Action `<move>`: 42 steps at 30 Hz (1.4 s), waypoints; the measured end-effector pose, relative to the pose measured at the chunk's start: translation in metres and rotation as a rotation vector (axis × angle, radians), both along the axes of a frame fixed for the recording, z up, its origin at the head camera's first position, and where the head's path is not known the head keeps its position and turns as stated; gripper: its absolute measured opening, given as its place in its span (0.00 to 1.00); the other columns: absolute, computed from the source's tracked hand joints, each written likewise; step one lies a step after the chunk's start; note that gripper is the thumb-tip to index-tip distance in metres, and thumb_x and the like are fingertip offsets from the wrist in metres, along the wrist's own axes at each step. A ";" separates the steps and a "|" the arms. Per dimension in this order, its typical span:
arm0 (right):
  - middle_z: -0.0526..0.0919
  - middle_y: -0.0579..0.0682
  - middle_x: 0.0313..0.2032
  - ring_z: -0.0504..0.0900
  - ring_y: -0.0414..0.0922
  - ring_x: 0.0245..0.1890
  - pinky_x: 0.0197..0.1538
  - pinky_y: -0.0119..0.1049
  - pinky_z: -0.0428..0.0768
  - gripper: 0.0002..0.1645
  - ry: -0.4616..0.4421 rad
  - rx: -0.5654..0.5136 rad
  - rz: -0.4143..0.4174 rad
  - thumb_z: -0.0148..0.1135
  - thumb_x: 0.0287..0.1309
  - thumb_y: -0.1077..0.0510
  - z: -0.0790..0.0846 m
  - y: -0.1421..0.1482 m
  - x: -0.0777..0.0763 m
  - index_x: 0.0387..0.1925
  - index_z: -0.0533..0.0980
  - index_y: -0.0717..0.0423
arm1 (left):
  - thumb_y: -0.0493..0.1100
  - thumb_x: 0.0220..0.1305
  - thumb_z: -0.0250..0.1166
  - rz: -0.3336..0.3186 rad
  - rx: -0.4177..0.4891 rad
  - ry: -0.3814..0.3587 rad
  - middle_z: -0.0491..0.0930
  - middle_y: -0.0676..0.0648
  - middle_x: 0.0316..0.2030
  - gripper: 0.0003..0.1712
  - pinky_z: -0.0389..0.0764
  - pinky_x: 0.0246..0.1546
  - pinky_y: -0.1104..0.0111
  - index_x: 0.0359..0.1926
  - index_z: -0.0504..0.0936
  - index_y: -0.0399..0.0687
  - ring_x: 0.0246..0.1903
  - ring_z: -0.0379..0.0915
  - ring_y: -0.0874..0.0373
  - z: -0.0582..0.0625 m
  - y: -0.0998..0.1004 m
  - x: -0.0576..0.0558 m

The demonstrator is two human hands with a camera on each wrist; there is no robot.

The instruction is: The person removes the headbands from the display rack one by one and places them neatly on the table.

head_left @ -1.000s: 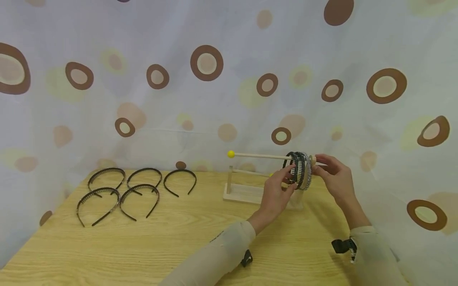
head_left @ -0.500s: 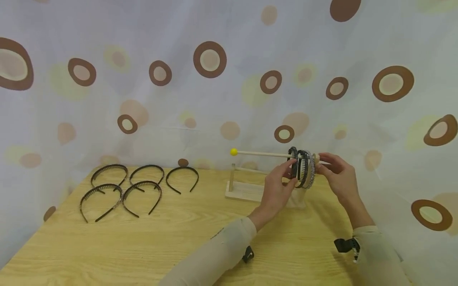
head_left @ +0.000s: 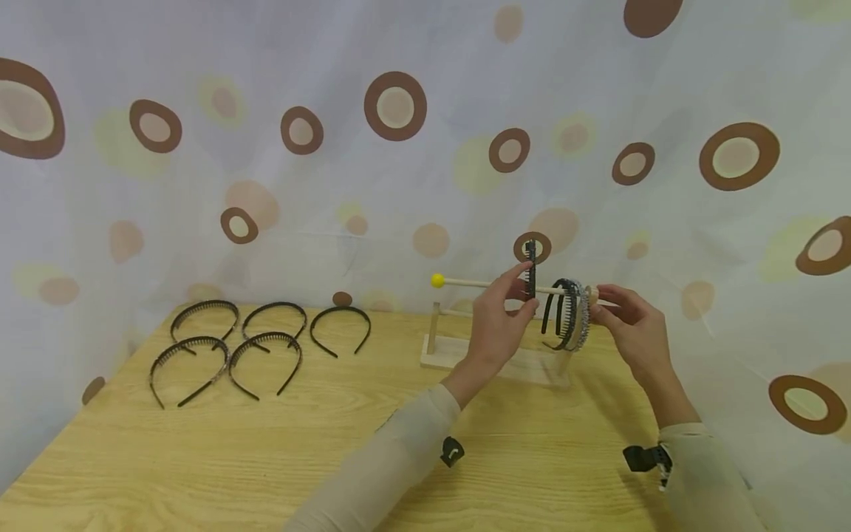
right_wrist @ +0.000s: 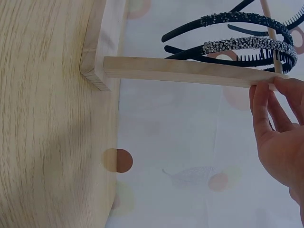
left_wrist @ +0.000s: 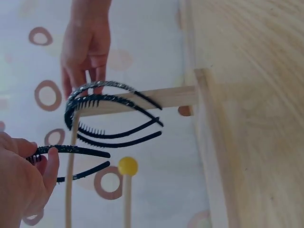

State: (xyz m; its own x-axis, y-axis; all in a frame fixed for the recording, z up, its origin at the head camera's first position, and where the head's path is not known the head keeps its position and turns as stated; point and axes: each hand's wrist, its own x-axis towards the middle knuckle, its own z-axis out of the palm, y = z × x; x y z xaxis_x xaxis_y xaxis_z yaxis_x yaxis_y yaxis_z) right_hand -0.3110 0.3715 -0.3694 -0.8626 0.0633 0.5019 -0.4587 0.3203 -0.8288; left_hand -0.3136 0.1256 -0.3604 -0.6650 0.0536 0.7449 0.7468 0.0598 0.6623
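My left hand [head_left: 495,325] pinches a dark toothed headband [head_left: 530,270], raised at the upper rod [head_left: 465,282] of a wooden stand. In the left wrist view, that rod crosses the held headband [left_wrist: 83,150]. Farther right on the rod hang a black glittery headband [right_wrist: 242,18] and a silver glittery headband [right_wrist: 247,46], close together. With thumb and fingertips, my right hand [head_left: 634,325] holds the top end of the stand's upright [right_wrist: 190,72]. The far side of this grip is hidden in the head view.
Several dark headbands [head_left: 340,310] lie in two rows on the left of the wooden table [head_left: 299,458]. The stand's base [head_left: 442,353] rests near the back edge. A yellow ball [head_left: 436,281] caps the upper rod; a spotted curtain [head_left: 432,185] hangs behind.
My left hand has drawn one headband leftward along the rod and upward, away from the two at the right end. My right hand keeps its hold on the stand.
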 end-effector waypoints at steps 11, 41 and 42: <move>0.84 0.48 0.52 0.84 0.39 0.46 0.45 0.27 0.82 0.27 -0.004 -0.064 0.030 0.69 0.65 0.62 -0.002 0.003 -0.005 0.63 0.76 0.64 | 0.27 0.64 0.68 0.003 0.059 0.083 0.82 0.43 0.44 0.34 0.84 0.39 0.72 0.69 0.75 0.48 0.42 0.81 0.59 0.024 -0.039 -0.001; 0.83 0.45 0.54 0.84 0.36 0.46 0.45 0.24 0.80 0.29 -0.021 -0.001 -0.022 0.67 0.67 0.60 -0.007 0.000 -0.008 0.66 0.74 0.63 | 0.24 0.65 0.66 -0.048 0.033 0.059 0.82 0.39 0.48 0.32 0.86 0.40 0.60 0.69 0.73 0.40 0.47 0.81 0.44 0.025 -0.183 0.010; 0.83 0.45 0.53 0.84 0.35 0.46 0.46 0.23 0.80 0.29 -0.021 0.002 -0.023 0.67 0.67 0.60 -0.007 -0.001 -0.008 0.66 0.74 0.62 | 0.25 0.66 0.66 -0.049 0.032 0.061 0.82 0.41 0.48 0.32 0.86 0.40 0.61 0.69 0.74 0.41 0.47 0.81 0.46 0.025 -0.189 0.011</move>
State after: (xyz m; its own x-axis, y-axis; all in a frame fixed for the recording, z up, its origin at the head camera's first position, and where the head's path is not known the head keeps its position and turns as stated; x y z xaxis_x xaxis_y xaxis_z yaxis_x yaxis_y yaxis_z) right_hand -0.3194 0.3707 -0.3764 -0.8713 0.0823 0.4839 -0.4337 0.3326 -0.8374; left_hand -0.3025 -0.0629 -0.3358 -0.6158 0.0604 0.7856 0.7871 0.0021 0.6168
